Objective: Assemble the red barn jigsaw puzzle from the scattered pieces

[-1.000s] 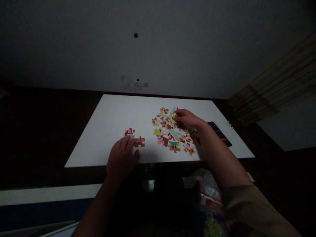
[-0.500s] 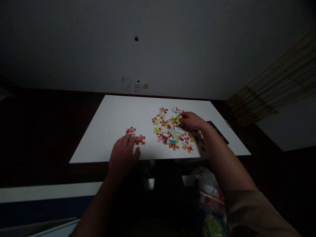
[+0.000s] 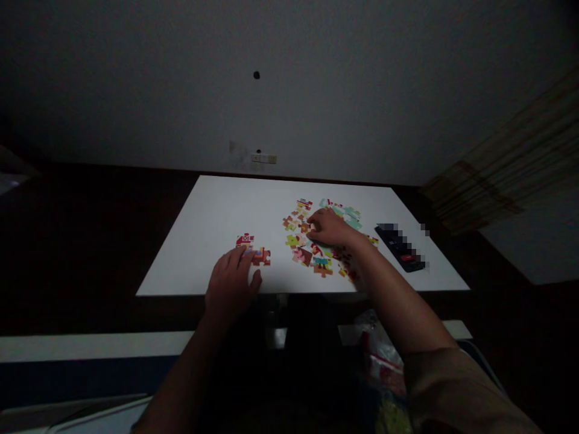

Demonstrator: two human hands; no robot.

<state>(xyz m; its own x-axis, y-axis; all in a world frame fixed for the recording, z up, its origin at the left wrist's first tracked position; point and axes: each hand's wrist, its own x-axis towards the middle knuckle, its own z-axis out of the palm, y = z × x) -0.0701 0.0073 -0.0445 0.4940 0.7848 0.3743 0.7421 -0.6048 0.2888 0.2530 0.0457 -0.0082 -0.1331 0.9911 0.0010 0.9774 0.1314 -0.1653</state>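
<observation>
My left hand [image 3: 231,283] lies flat at the table's near left, its fingers stretched out and thumb apart. Its fingertips rest on a few joined puzzle pieces [image 3: 261,255], partly covered, with a red barn piece [image 3: 245,239] just beyond them. To the right, my right hand [image 3: 332,229] reaches over a spread of loose jigsaw pieces [image 3: 322,265]. Thumb and fingers are bent together at a brown-orange puzzle piece [image 3: 305,228] on the left side of the spread. The hand and forearm hide several pieces beneath.
A dark phone-like object [image 3: 398,246], partly blurred out, lies on the white table [image 3: 217,208] right of my forearm. A clear plastic bag [image 3: 384,361] with coloured contents is below the near edge. Behind the table is a wall with sockets [image 3: 263,158]; a curtain [image 3: 479,181] hangs at right.
My right hand has moved left and slightly nearer across the spread, uncovering pieces at its far right and more of the dark object. My left hand stays on the joined pieces.
</observation>
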